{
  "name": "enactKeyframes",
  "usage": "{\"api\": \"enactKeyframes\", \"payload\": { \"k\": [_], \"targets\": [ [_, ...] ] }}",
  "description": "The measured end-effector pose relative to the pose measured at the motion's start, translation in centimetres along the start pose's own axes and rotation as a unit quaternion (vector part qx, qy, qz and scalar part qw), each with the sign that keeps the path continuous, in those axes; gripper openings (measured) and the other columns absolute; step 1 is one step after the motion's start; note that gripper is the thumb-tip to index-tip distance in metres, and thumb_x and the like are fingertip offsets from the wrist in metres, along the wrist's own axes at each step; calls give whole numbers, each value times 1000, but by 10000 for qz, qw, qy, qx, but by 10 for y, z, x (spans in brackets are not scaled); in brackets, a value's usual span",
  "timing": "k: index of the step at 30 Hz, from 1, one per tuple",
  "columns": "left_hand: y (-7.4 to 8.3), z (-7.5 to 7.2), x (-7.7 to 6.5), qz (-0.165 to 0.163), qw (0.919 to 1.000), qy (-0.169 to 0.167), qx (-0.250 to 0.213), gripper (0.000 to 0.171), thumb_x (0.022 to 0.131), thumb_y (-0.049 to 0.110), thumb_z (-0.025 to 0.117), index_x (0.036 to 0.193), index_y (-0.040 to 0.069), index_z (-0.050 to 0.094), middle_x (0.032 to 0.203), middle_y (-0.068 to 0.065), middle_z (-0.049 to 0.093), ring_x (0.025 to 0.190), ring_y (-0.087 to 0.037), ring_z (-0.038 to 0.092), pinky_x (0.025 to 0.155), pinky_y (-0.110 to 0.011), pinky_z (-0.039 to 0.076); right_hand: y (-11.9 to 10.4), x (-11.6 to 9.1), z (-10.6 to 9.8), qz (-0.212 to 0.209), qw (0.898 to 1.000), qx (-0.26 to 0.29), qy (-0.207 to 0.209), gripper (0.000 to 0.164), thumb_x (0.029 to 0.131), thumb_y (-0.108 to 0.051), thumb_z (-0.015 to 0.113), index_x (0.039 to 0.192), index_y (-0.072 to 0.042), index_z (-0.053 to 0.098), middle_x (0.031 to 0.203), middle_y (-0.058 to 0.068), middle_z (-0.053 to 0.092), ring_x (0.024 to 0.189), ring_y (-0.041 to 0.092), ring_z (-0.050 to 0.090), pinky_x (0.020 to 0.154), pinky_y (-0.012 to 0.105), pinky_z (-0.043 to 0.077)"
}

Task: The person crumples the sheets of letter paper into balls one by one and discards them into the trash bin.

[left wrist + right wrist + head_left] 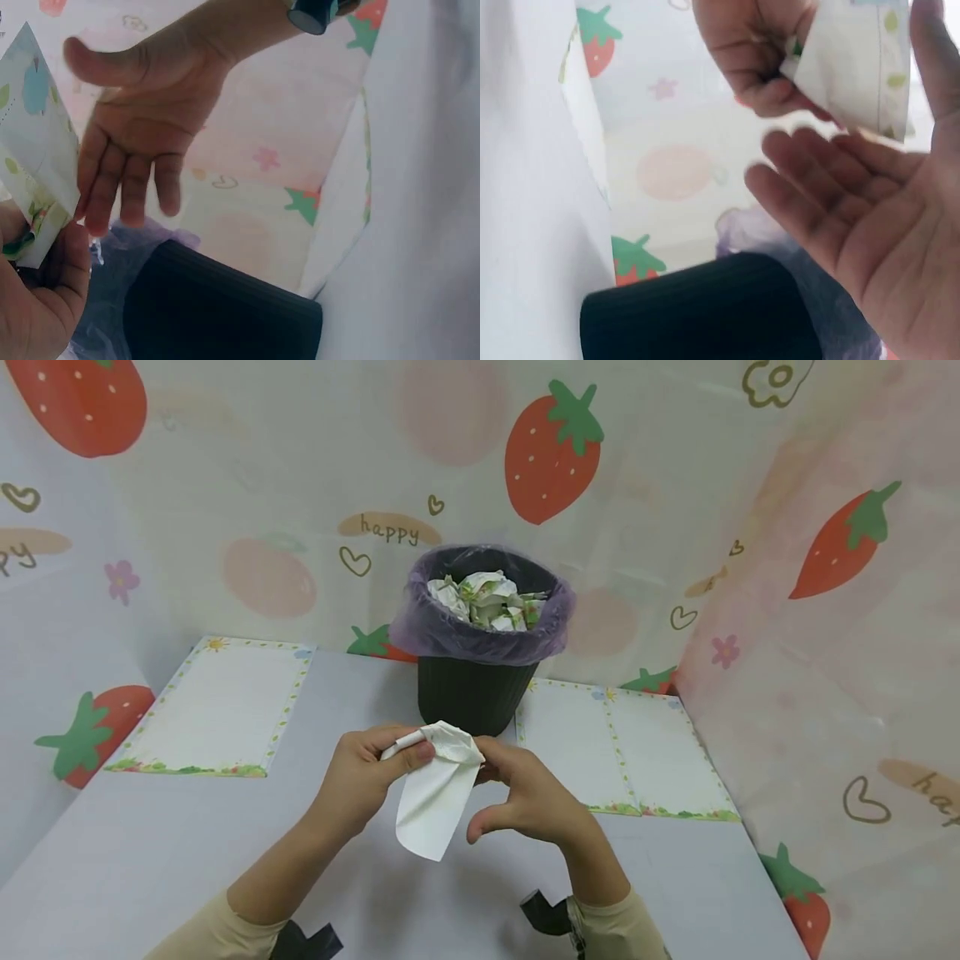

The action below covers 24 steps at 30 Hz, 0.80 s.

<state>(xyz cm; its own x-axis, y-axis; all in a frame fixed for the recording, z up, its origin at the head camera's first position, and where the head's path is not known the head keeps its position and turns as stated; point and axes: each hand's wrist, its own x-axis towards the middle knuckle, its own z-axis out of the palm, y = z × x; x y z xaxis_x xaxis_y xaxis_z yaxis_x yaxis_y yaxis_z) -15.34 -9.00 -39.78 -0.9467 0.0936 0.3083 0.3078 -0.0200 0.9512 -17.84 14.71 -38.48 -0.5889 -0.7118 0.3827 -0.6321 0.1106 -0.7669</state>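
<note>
My left hand point(358, 781) pinches a partly crumpled sheet of paper point(435, 806), thumb in front and fingers behind. The paper's upper end is bunched and folded, while its lower end hangs down as a white flap. Printed leaves show on the paper's other face point(37, 142) in the left wrist view. Beside the paper's right edge is my right hand point(536, 793), its thumb held away from the sheet. Seen from the right wrist, the fingers point(802, 202) of that hand are extended, close to the paper.
Behind the hands stands a black bin point(476, 693) lined with a purple bag point(480, 647), with crumpled patterned paper point(487, 597) inside. One bordered sheet point(213, 706) lies at left on the white table point(187, 852). Two more sheets point(667, 752) lie side by side at right. Strawberry-print sheeting point(300, 460) surrounds the table.
</note>
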Motion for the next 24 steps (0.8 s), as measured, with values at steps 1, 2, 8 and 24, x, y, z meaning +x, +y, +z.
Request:
{"api": "enactKeyframes", "payload": {
  "k": [1,2,8,24],
  "targets": [
    [0,2,-1,16,9999,109,-7,21,90,16,80,109,7,80,100,-3,76,96,-20,68,78,-27,58,-1,1,3,-6,9997,-161,189,94,67,-64,77,139,-7,57,129,7,65,115,17,63,91,34,59],
    [-1,4,-2,81,9998,204,3,22,90,16,80,110,7,80,102,-2,76,97,-20,68,79,-27,59,-1,1,6,9,9986,-297,439,92,68,-63,78,138,-7,58,128,7,66,114,17,63,91,34,59],
    [-5,21,-13,611,9969,192,461,30,102,31,65,128,18,74,119,1,71,104,-18,64,77,-26,58,-3,7,25,492,9774,126,2053,71,73,-57,81,112,0,64,104,13,70,87,15,69,74,30,61],
    [6,3,-6,523,9787,-1984,-96,53,97,23,73,145,8,58,132,-10,59,117,-22,59,98,-24,54,-2,7,23,1008,9531,1214,2584,30,89,-22,81,96,4,66,82,1,72,70,11,63,61,22,54]
  ]
}}
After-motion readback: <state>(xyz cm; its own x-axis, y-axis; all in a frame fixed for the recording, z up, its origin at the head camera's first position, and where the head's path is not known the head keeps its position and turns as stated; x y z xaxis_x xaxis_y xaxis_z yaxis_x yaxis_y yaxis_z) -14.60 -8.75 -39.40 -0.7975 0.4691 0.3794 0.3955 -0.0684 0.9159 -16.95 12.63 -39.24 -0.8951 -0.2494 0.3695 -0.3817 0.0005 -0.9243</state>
